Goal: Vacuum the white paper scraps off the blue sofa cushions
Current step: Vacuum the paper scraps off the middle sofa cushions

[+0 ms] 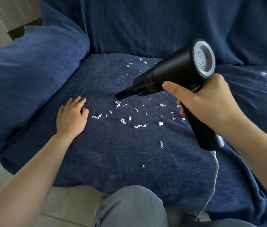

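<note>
Head view: paper scraps [139,126], white and torn small, lie scattered across the blue seat cushion [113,153]. Most of them sit between your two hands and just past the vacuum's nozzle; a few more lie farther back toward the backrest, and a single strip and a tiny bit lie nearer to you, below your right hand. A few more scraps [263,73] show on the next cushion, off to the right of your right hand.

Vacuum [175,74]: black handheld, barrel slanting down to the left, nozzle [120,95] at or just above the fabric, right beside the nearest scraps. Contact cannot be told. Its white vented rear end [204,58] faces up toward you.

Your right hand [204,102] is wrapped round the vacuum's handle, thumb laid along the side near the barrel, fingers curled underneath. A white cable [214,174] runs from the bottom of the handle, below your wrist, down toward the floor.

Your left hand [72,115] rests palm down on the cushion, fingers relaxed and slightly spread, holding nothing. It sits to the left of the nozzle, with the nearest scrap just beside its thumb side.

Left of that hand, the sofa's padded arm [31,76]. Beyond both hands, the blue backrest [146,22]. Nearest you, a knee in grey jeans [129,208] over pale floor tiles [67,203].
</note>
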### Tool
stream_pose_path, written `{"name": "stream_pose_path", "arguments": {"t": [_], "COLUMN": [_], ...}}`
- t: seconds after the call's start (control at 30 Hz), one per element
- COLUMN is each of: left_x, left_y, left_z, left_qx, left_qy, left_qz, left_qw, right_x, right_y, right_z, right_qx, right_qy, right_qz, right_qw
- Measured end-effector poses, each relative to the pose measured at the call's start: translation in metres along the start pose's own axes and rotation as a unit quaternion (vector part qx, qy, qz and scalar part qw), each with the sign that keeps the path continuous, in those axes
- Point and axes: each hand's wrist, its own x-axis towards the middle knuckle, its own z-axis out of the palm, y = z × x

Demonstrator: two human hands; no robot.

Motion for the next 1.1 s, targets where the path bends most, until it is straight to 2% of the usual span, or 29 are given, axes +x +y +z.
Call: {"name": "stream_pose_path", "arguments": {"t": [0.23, 0.47, 0.8, 1.1], "left_x": [-0.001, -0.010, -0.030, -0.010], "left_y": [0.000, 0.009, 0.028, 0.053], "left_z": [-0.001, -0.009, -0.005, -0.003], "left_qx": [0.003, 0.007, -0.025, -0.009], "left_qy": [0.005, -0.033, 0.017, -0.045], "left_qz": [0.009, -0.010, -0.044, -0.021], "left_qw": [1.000, 0.999, 0.999, 0.999], "right_x": [-0.019, -0.037, -0.036, -0.001], "right_y": [-0.007, -0.012, 0.009, 0.022], "right_z": [0.007, -0.004, -0.037, -0.018], "right_qx": [0.039, 0.065, -0.007, -0.008], "right_qy": [-0.059, -0.087, -0.024, 0.005], "right_qz": [-0.012, -0.027, -0.007, -0.005], "right_qw": [0.997, 0.994, 1.000, 1.000]}}
